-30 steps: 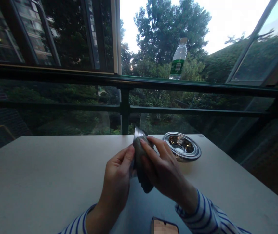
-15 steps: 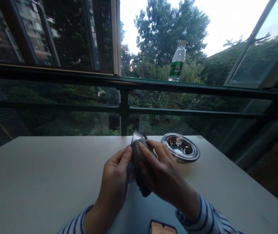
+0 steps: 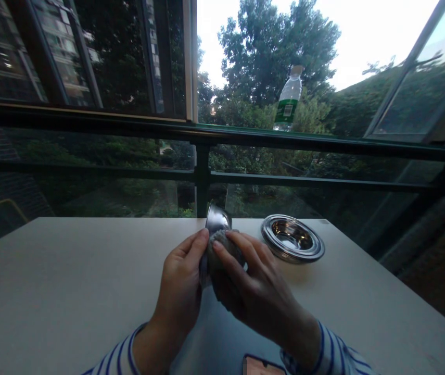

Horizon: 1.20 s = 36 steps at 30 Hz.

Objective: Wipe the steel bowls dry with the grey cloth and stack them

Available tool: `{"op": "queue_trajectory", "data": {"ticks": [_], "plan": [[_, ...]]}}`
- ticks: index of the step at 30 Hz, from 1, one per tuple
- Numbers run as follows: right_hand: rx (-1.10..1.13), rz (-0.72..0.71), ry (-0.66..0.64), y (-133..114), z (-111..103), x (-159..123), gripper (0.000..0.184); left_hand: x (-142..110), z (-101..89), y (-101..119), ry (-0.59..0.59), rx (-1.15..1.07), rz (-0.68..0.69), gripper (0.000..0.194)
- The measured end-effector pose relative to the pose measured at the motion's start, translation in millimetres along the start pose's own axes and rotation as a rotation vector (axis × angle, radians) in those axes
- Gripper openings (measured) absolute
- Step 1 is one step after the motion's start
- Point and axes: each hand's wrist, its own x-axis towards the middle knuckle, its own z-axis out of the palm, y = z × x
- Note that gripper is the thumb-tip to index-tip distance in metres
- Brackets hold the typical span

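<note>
My left hand (image 3: 181,289) grips a small steel bowl (image 3: 216,220) by its rim, holding it on edge above the white table (image 3: 66,281). My right hand (image 3: 253,289) presses a grey cloth (image 3: 222,250) against the bowl's outer side, fingers wrapped over it. Most of the bowl is hidden behind the cloth and both hands. A second steel bowl (image 3: 292,238) sits upright on the table to the right of my hands, apart from them.
A phone (image 3: 263,365) lies at the table's near edge. A plastic water bottle (image 3: 288,104) with a green label stands on the dark window rail (image 3: 323,141) behind the table. Glass panes and trees lie beyond.
My right hand has slid the cloth up and left over the bowl. The bowl has tipped slightly in my left hand. The view shifted a little.
</note>
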Motion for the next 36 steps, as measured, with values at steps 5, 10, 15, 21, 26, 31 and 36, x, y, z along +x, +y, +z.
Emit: {"op": "queue_trajectory", "data": {"ticks": [5, 10, 15, 21, 26, 31, 36], "plan": [[-0.013, 0.105, -0.003, 0.5, -0.3, 0.7, 0.04, -0.6, 0.5, 0.7, -0.018, 0.02, -0.037, 0.023], [-0.002, 0.012, -0.033, -2.7, -0.3, 1.4, 0.042, -0.4, 1.9, 3.8, 0.033, -0.008, 0.016, 0.024], [-0.002, 0.124, -0.034, -3.6, 0.9, 1.9, 0.041, -1.3, 4.3, 3.8, 0.009, 0.03, -0.025, 0.03], [-0.03, 0.033, -0.035, -5.6, 4.1, -0.5, 0.042, -0.8, 2.9, 1.0, 0.041, -0.018, 0.001, 0.026], [-0.017, 0.129, -0.026, -2.2, 1.0, 1.3, 0.04, -2.8, 3.7, -1.1, 0.001, 0.006, -0.063, 0.026], [-0.022, -0.021, -0.008, -5.3, 4.3, -2.2, 0.042, 1.9, 1.4, 4.4, 0.05, -0.007, -0.011, 0.022], [-0.048, 0.051, 0.017, -3.3, 3.5, -2.2, 0.041, -0.5, 1.7, 4.3, 0.035, 0.011, -0.036, 0.023]]}}
